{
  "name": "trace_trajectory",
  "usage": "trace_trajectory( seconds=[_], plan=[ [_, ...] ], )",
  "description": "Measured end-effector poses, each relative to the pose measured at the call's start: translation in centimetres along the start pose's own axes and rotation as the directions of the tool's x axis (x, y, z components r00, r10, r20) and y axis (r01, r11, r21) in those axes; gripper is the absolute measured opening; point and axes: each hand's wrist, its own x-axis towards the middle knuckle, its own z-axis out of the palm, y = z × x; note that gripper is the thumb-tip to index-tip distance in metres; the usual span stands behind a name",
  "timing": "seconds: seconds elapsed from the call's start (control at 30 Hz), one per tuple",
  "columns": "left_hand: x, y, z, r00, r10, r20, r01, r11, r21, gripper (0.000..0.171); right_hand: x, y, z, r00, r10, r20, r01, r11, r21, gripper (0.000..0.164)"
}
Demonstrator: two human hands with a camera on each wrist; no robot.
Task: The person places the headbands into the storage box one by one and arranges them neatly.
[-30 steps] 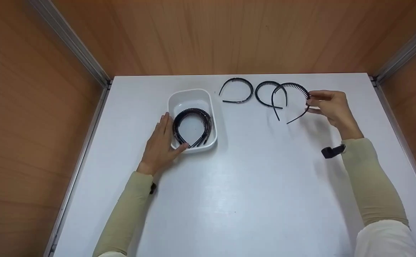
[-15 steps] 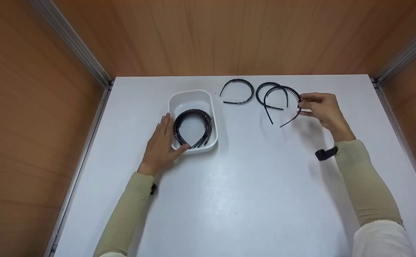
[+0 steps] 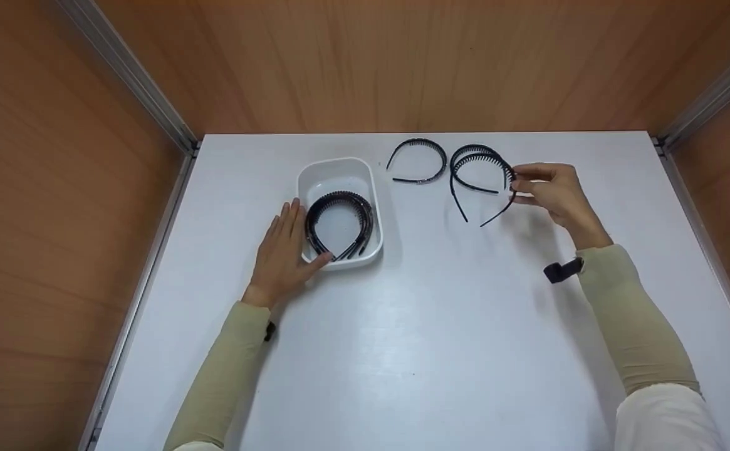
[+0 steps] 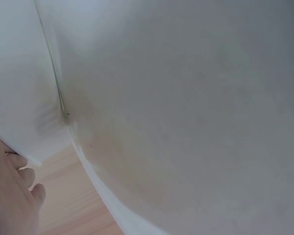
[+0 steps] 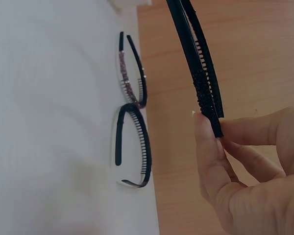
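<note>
Headband pinched in my right hand near the worktop's far edge, left hand straight-fingered against the tray, I'd judge this a carry, next calling for clearance.

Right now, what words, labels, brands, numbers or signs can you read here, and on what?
None: no lettering, numbers or signs can be read in any view.
The white tray, the white table and the headband in the right hand show none.
Any on the tray's headbands or the black wrist device would be too small to read.
</note>
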Motion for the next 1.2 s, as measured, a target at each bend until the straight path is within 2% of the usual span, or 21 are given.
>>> trace_trajectory(
  seconds=[0.33, 0.63, 0.9, 1.2],
  plan=[
    [0.0, -0.1, 0.1, 1.0, 0.0, -0.011, 0.0, 1.0, 0.012, 0.115, -0.2, -0.5, 1.9, 0.998, -0.056, 0.02, 0.056, 0.998, 0.024, 0.043],
    [0.1, 0.0, 0.0, 1.0, -0.002, -0.006, 0.002, 0.999, 0.032, 0.114, -0.4, -1.1, 3.8, 0.996, -0.077, 0.04, 0.074, 0.995, 0.071, 0.04],
    [0.1, 0.0, 0.0, 1.0, 0.005, -0.012, -0.004, 1.0, 0.031, 0.114, -0.3, -1.2, 6.0, 0.991, -0.106, 0.085, 0.097, 0.99, 0.105, 0.04],
    [0.1, 0.0, 0.2, 1.0, 0.007, -0.022, -0.007, 1.0, 0.01, 0.112, -0.5, -1.3, 8.3, 0.982, -0.132, 0.133, 0.119, 0.988, 0.098, 0.038]
  ],
)
